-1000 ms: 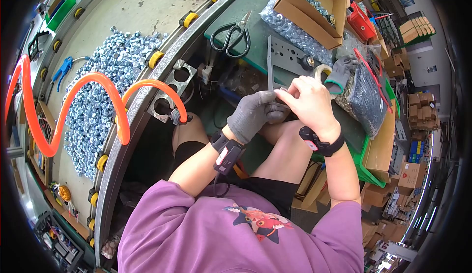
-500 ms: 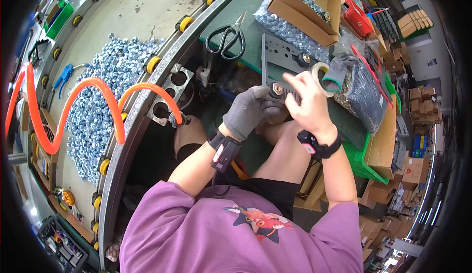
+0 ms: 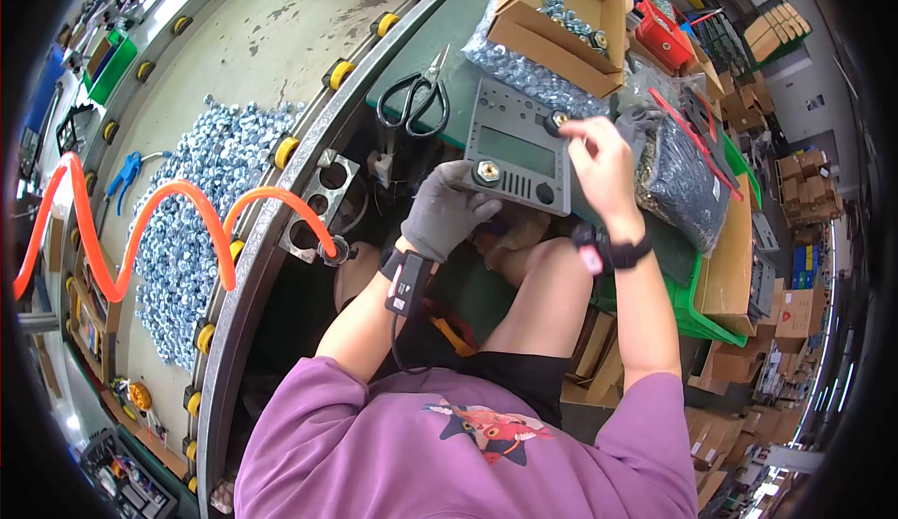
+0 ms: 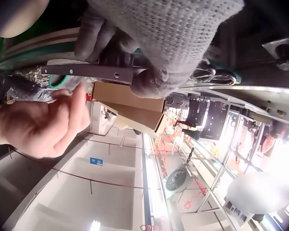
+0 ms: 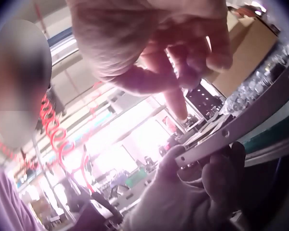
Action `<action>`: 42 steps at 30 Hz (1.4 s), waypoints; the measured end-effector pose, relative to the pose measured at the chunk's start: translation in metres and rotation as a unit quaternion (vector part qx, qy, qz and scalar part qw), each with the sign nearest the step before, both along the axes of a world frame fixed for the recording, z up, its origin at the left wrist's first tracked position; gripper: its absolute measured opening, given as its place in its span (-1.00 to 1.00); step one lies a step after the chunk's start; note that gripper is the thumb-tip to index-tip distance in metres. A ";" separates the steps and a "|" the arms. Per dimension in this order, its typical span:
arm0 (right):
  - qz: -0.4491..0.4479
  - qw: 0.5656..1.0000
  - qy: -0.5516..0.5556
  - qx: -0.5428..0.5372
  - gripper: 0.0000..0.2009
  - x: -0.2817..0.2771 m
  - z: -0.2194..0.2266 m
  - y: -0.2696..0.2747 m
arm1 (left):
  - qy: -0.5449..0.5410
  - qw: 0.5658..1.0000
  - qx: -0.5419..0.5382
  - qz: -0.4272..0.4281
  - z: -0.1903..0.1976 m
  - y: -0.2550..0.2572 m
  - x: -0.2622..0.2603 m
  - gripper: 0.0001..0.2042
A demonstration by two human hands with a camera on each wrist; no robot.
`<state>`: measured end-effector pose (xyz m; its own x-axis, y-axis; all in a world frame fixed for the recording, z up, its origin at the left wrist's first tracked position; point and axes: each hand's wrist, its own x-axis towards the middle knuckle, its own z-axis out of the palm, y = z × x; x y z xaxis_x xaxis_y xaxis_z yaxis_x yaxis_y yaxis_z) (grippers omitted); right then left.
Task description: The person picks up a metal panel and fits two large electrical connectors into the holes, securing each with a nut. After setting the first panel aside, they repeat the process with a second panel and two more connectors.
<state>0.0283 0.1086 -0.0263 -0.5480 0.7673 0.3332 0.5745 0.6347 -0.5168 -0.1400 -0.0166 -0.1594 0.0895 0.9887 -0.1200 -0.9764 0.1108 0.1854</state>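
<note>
In the head view, a grey metal panel (image 3: 521, 157) with a rectangular window, slots and small holes is tilted with its face toward the camera. My gloved left hand (image 3: 443, 209) grips its lower left corner, beside a brass hex fitting (image 3: 487, 172). A second round fitting (image 3: 558, 121) is at the upper right corner. My bare right hand (image 3: 606, 171) is beside that one, index finger extended over it; contact cannot be told. The left wrist view shows the glove (image 4: 159, 38) holding the panel's edge (image 4: 86, 70), and the bare hand (image 4: 43, 120) with fingers partly bent.
Scissors (image 3: 417, 101) lie on the green surface, left of the panel. Beyond it are a bag of metal parts (image 3: 533, 75) and an open carton (image 3: 552, 47). An orange coiled hose (image 3: 187, 192) hangs over a heap of small metal parts (image 3: 178, 266) at left.
The panel has turned from nearly edge-on to face the camera, still in my left hand. My right hand has left the panel's near corner and moved rightward and up to the far fitting.
</note>
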 end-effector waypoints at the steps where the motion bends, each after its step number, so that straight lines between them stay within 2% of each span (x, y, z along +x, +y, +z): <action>1: 0.005 0.996 -0.047 0.072 -0.73 0.004 -0.012 0.022 | -0.007 1.000 -0.002 -0.002 -0.001 0.001 -0.002 -0.63; 2: 0.009 0.985 -0.093 0.143 -0.68 0.007 -0.026 0.042 | -0.013 1.000 -0.005 -0.003 -0.001 0.003 -0.003 -0.63; 3: 0.033 0.978 -0.163 0.126 -0.60 0.005 -0.027 0.050 | -0.012 1.000 0.009 -0.009 0.006 0.001 -0.003 -0.62; 7: 0.045 0.973 -0.210 0.078 -0.58 -0.004 -0.030 0.059 | 0.029 0.999 0.014 -0.024 0.011 0.000 -0.008 -0.59; 9: 0.032 0.990 -0.125 -0.053 -0.61 -0.003 -0.022 0.063 | 0.063 0.995 -0.077 -0.007 0.023 -0.005 -0.011 -0.65; 10: 0.070 0.930 0.184 -0.311 -0.67 0.002 -0.021 0.055 | 0.064 0.995 -0.074 -0.006 0.032 -0.010 -0.010 -0.65; 11: 0.103 0.873 0.251 -0.406 -0.67 0.008 -0.013 0.049 | 0.284 0.943 -0.102 0.140 0.042 -0.017 -0.009 -0.69; 12: 0.134 0.800 0.314 -0.494 -0.68 0.014 0.000 0.040 | 0.483 0.822 -0.124 0.275 0.055 -0.024 -0.007 -0.73; 14: 0.206 0.713 0.367 -0.561 -0.59 0.016 0.016 0.011 | 0.466 0.829 -0.093 0.295 0.090 -0.031 0.001 -0.76; 16: 0.211 0.705 0.374 -0.564 -0.55 0.015 0.020 -0.009 | 0.550 0.772 0.034 0.318 0.112 -0.032 0.008 -0.72; 17: 0.213 0.704 0.371 -0.567 -0.56 0.015 0.021 -0.015 | 0.623 0.701 0.095 0.334 0.124 -0.034 0.010 -0.71; 18: 0.215 0.703 0.367 -0.570 -0.56 0.016 0.022 -0.022 | 0.651 0.668 0.119 0.339 0.131 -0.034 0.013 -0.68; 19: 0.176 0.711 0.367 -0.573 -0.61 0.014 0.029 -0.032 | 0.687 0.617 0.142 0.355 0.139 -0.036 0.014 -0.66; 20: 0.179 0.711 0.367 -0.572 -0.61 0.014 0.030 -0.037 | 0.721 0.564 0.164 0.369 0.146 -0.037 0.015 -0.65; 21: 0.188 0.707 0.366 -0.576 -0.62 0.015 0.031 -0.040 | 0.731 0.543 0.167 0.378 0.150 -0.037 0.018 -0.61; 22: 0.197 0.702 0.364 -0.580 -0.62 0.016 0.032 -0.043 | 0.732 0.542 0.167 0.379 0.153 -0.038 0.019 -0.61; 24: 0.183 0.714 0.360 -0.572 -0.66 0.015 0.037 -0.051 | 0.778 0.459 0.209 0.374 0.156 -0.037 0.019 -0.60; 25: 0.170 0.739 0.335 -0.559 -0.68 0.015 0.037 -0.053 | 0.787 0.432 0.219 0.383 0.153 -0.035 0.021 -0.62; 26: 0.157 0.763 0.311 -0.545 -0.69 0.014 0.038 -0.054 | 0.787 0.430 0.219 0.384 0.150 -0.034 0.022 -0.62; 27: 0.128 0.780 0.304 -0.532 -0.73 0.010 0.041 -0.058 | 0.797 0.400 0.219 0.397 0.147 -0.033 0.024 -0.64; 29: 0.103 0.778 0.306 -0.538 -0.75 0.004 0.044 -0.057 | 0.811 0.345 0.221 0.418 0.146 -0.030 0.028 -0.70; 30: 0.077 0.776 0.308 -0.545 -0.76 0.001 0.045 -0.058 | 0.811 0.344 0.222 0.418 0.145 -0.028 0.030 -0.70; 32: 0.055 0.789 0.310 -0.528 -0.75 -0.008 0.043 -0.066 | 0.795 0.403 0.224 0.394 0.141 -0.024 0.034 -0.73; 33: 0.051 0.863 0.314 -0.392 -0.76 -0.012 0.039 -0.070 | 0.760 0.450 0.227 0.411 0.143 -0.023 0.033 -0.81; 34: 0.045 0.917 0.312 -0.246 -0.76 -0.013 0.034 -0.072 | 0.760 0.449 0.228 0.412 0.144 -0.024 0.033 -0.81; 35: 0.058 0.937 0.307 -0.156 -0.80 -0.012 0.027 -0.071 | 0.632 0.705 0.126 0.296 0.144 -0.026 0.033 -0.82; 36: 0.132 0.945 0.299 0.006 -0.85 -0.011 0.019 -0.066 | 0.438 0.887 0.012 0.148 0.145 -0.026 0.033 -0.81; 37: 0.182 0.948 0.244 0.089 -0.84 -0.007 0.021 -0.057 | 0.265 0.957 0.027 0.112 0.149 -0.024 0.032 -0.74; 38: 0.229 0.940 0.186 0.170 -0.82 -0.001 0.025 -0.045 | 0.265 0.958 0.026 0.111 0.144 -0.018 0.030 -0.74; 39: 0.184 0.958 0.161 0.148 -0.74 0.005 0.019 -0.032 | 0.150 0.981 0.078 0.098 0.133 -0.010 0.027 -0.74; 40: 0.057 0.986 0.113 0.110 -0.63 0.009 0.015 -0.021 | 0.033 0.987 0.131 0.084 0.124 -0.005 0.024 -0.75; 42: 0.006 0.973 0.228 -0.027 -0.50 0.018 0.010 -0.008 | 0.026 0.988 0.133 0.069 0.114 0.004 0.021 -0.73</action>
